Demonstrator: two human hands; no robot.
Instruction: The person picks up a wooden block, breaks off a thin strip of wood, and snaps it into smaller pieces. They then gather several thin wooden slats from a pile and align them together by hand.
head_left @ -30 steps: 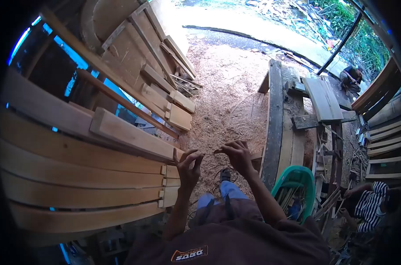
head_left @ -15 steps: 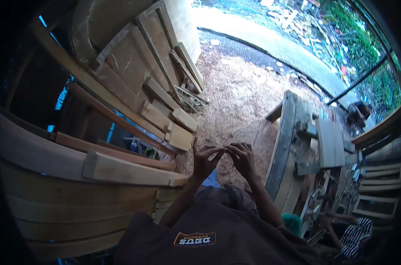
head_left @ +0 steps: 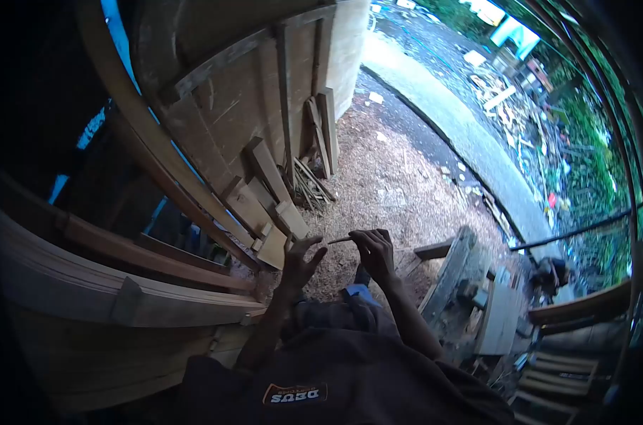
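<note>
My right hand [head_left: 372, 249] pinches a thin wooden sliver [head_left: 340, 240] by one end, with the sliver pointing left toward my left hand. My left hand [head_left: 300, 261] is raised beside it with the fingers spread, the fingertips close to the sliver's free end but not gripping it. Both hands hover in front of my chest, over the sawdust-covered ground [head_left: 385, 177]. My brown shirt [head_left: 335, 375] fills the lower middle of the view.
Long planks [head_left: 123, 297] are stacked at the left. Boards and offcuts [head_left: 272, 170] lean on a wooden wall behind the hands. A workbench of dark planks [head_left: 470, 283] stands at the right. Another person [head_left: 550, 273] crouches far right near a concrete kerb [head_left: 470, 134].
My hands were touching fingertip to fingertip; now they have drawn apart, and the right one holds the sliver alone. The view has swung to the left and up.
</note>
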